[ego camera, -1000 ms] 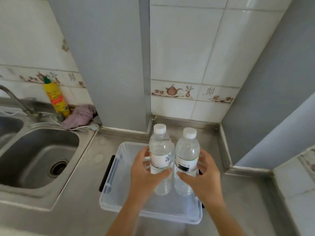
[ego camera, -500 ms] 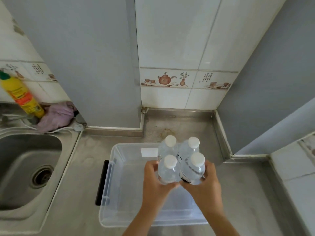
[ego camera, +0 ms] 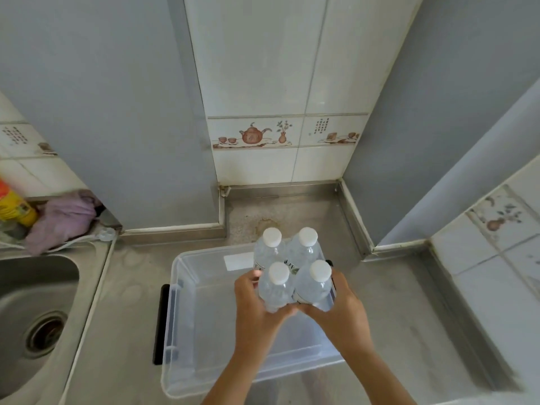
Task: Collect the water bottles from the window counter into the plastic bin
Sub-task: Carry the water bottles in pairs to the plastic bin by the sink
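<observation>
- Four water bottles stand upright in a tight two-by-two cluster at the far right corner of the clear plastic bin (ego camera: 187,323), each with a white cap and clear body.
- The two rear ones, the back-left bottle (ego camera: 270,249) and the back-right bottle (ego camera: 304,248), are free of the hands.
- The left hand (ego camera: 257,305) wraps its fingers (ego camera: 248,277) around the front-left bottle (ego camera: 276,290).
- The right hand (ego camera: 342,308) is closed around the front-right bottle (ego camera: 314,285).
- Labels on the bottles are mostly hidden; a few dark letters show between the caps but are too small and cut off to read.
- A white rectangular sticker (ego camera: 238,261) sits on the far wall of the bin, blank as far as can be seen.
- The bin has a black handle (ego camera: 160,323) on its left end and rests on the steel table (ego camera: 122,311).
- One sink (ego camera: 32,311) with a round drain lies at the left.
- One yellow bottle (ego camera: 14,209) with an orange-red label, text unreadable, stands behind the sink, beside one purple cloth (ego camera: 62,220).
- The wall's decorative tile (ego camera: 254,134) shows one teapot, two cups and a vase; the neighbouring tile carries columns of small script, not legible.
</observation>
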Action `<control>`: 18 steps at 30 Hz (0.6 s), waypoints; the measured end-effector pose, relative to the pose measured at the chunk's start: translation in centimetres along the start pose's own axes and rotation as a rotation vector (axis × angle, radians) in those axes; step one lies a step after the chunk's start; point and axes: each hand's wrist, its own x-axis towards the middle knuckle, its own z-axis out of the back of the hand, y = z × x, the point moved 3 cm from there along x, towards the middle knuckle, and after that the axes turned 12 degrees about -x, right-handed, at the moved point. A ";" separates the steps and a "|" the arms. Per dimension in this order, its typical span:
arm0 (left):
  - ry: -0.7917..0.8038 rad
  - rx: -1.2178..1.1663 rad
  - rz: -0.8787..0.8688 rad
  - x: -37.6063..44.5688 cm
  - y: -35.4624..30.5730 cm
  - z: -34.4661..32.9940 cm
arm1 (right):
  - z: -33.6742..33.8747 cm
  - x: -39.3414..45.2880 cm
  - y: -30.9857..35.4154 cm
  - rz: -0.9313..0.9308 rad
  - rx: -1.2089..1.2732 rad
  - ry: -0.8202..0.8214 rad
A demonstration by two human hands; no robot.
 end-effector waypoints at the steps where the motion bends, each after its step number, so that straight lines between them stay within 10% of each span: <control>1: 0.000 0.019 -0.029 -0.1 -0.3 0.0 | 0.3 -0.1 -0.1 0.023 -0.015 -0.023; 18: 0.102 0.691 -0.830 -6.0 -9.7 -2.4 | 8.4 -11.1 -2.7 -0.036 -0.424 -0.470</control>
